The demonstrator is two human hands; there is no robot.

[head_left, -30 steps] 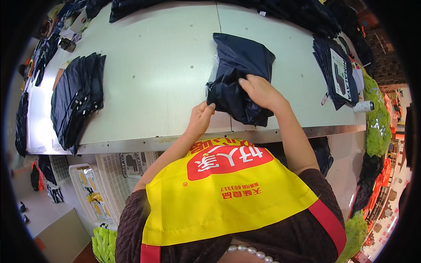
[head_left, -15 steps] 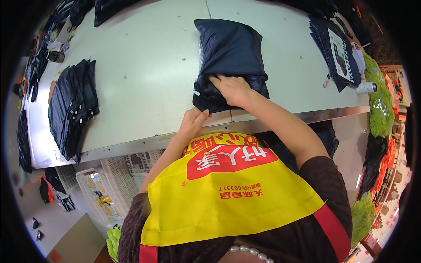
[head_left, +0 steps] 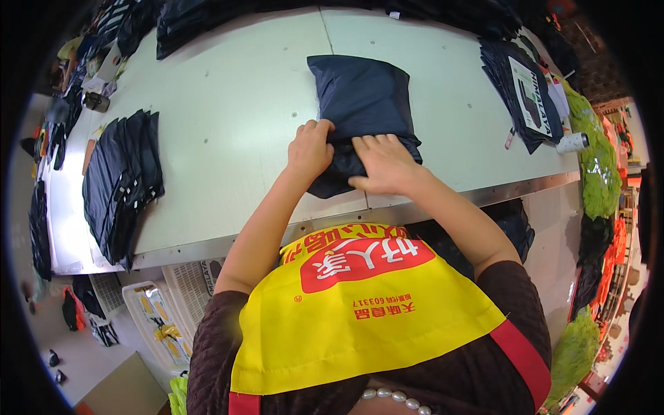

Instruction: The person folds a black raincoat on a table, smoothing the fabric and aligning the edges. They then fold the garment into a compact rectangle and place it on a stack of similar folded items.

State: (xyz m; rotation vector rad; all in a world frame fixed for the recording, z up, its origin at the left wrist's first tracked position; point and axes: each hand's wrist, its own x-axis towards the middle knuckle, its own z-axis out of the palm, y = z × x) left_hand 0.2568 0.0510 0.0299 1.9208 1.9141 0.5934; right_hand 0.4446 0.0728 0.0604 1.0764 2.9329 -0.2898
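A folded dark navy fabric piece (head_left: 366, 93), smooth and slightly shiny, lies flat on the pale work table (head_left: 232, 138) in front of me. Its near part is doubled over, making a crosswise fold. At the left end of that fold, my left hand (head_left: 309, 149) is closed, fingertips pinching the edge. My right hand (head_left: 384, 164) rests palm down on the near flap, fingers stretched toward the fold and thumb apart. The underside of the piece is hidden.
Dark folded pieces (head_left: 124, 183) lie fanned at the left. Another dark stack (head_left: 501, 83) with a printed card sits at the right, beside a white thread cone (head_left: 573, 143). Dark goods (head_left: 443, 14) line the far edge. Crates (head_left: 155, 321) stand below the table's left side.
My left hand has moved from the near corner up to the fold's left end. The right hand has come out from under the fold and now lies flat on the near flap.
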